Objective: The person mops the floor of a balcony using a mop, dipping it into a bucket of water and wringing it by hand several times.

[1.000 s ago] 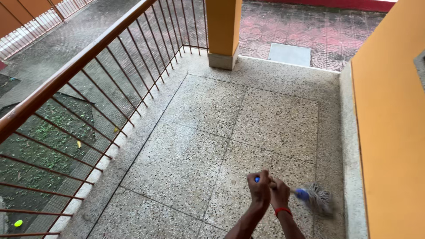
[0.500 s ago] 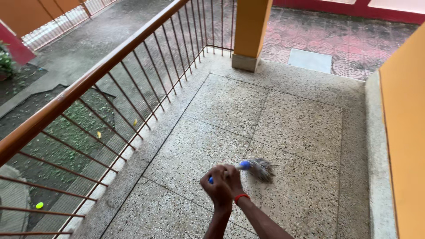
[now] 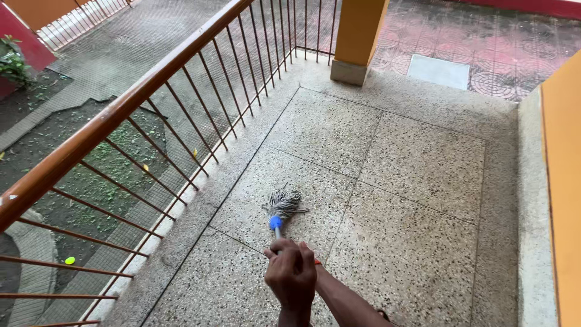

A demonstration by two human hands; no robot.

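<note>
Both my hands are stacked on the handle of a mop near the bottom centre of the head view. My left hand [image 3: 290,275] is on top, shut around the handle. My right hand [image 3: 311,268] sits just behind it, mostly hidden, with a red band on its wrist. The mop's blue socket [image 3: 276,223] sticks out ahead of my hands. Its grey string head [image 3: 283,203] rests on the speckled terrazzo floor [image 3: 393,218], pointing away from me.
A brown metal railing [image 3: 121,112] runs along the left edge, with a drop to the paved ground behind it. An orange pillar [image 3: 358,36] stands at the far corner and an orange wall [image 3: 563,181] runs along the right. A grey mat [image 3: 439,71] lies beyond the landing.
The mop head has swept from the right side by the wall across to the left and now points forward. My hands moved left with it.
</note>
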